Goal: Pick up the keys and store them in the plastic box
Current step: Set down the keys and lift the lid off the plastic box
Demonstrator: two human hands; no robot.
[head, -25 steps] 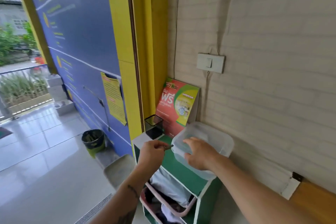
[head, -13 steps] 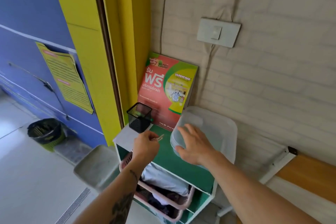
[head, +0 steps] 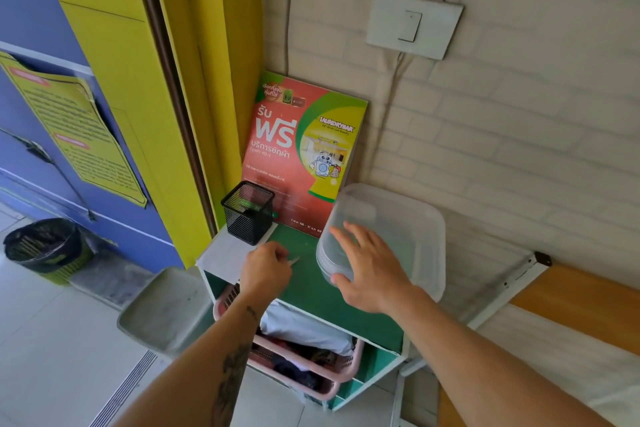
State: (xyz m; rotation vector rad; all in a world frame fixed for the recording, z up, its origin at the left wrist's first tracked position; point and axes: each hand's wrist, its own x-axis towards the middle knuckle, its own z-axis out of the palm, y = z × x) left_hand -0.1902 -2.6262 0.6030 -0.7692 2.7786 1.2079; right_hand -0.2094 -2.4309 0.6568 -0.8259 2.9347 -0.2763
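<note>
Both hands have closed in on the green shelf top [head: 304, 288]: left hand [head: 265, 270] stays pinched on the keys [head: 294, 260], right hand [head: 367, 270] spreads wide over the plastic box [head: 415, 236], likely ready for the drop.

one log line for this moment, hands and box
left hand: shut on keys | right hand: open on plastic box lid | keys: not yet stored

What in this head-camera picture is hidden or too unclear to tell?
- Keys: only a small tip shows; the closed left hand hides the rest.
- Plastic box: cloudy lid and right hand hide its contents.
- Pink basket: the green shelf hides most of its contents.
</note>
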